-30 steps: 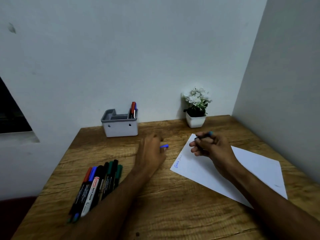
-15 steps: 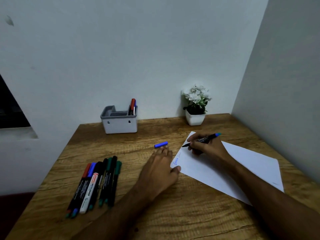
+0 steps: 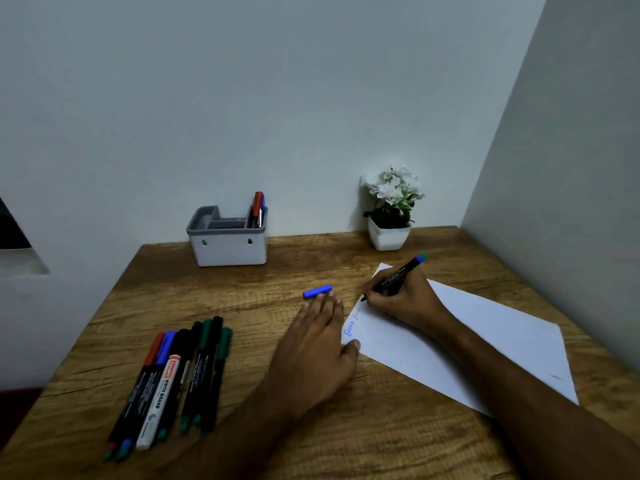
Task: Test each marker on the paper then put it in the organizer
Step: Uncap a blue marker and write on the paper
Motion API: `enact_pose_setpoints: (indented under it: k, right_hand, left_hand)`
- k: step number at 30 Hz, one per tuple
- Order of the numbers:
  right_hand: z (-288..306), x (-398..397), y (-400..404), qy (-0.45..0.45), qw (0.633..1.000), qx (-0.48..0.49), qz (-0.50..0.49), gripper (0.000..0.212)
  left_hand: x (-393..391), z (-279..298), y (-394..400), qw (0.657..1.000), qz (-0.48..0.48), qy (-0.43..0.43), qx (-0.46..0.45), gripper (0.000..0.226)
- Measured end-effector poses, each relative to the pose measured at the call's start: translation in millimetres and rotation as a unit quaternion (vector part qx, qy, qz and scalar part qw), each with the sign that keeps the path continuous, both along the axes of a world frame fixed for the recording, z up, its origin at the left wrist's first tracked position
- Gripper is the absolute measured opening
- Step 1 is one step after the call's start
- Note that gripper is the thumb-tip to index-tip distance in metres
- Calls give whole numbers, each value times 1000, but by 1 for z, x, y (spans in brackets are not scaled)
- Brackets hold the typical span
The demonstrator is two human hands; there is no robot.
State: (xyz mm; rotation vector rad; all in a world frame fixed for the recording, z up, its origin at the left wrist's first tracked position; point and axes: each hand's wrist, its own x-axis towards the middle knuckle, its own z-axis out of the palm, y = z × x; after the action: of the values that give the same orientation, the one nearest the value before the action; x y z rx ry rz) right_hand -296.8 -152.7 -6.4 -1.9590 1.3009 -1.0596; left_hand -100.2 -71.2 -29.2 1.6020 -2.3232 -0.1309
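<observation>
Now the marker (image 3: 398, 276) tip has dropped onto the paper (image 3: 485, 341).

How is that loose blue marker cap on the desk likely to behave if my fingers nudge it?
The blue marker cap looks like a small round tube lying on its side, so it would probably roll across the flat wooden desk. It looks light, so a brush from the left hand, whose fingertips lie right beside it, could send it off.
</observation>
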Motion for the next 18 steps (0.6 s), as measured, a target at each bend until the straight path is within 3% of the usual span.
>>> enact_pose_setpoints:
  k: [18]
  right_hand:
    - [-3,3,0,29,999,-18,15,11]
  left_hand:
    - [0,2,-1,1000,0,5,13,72]
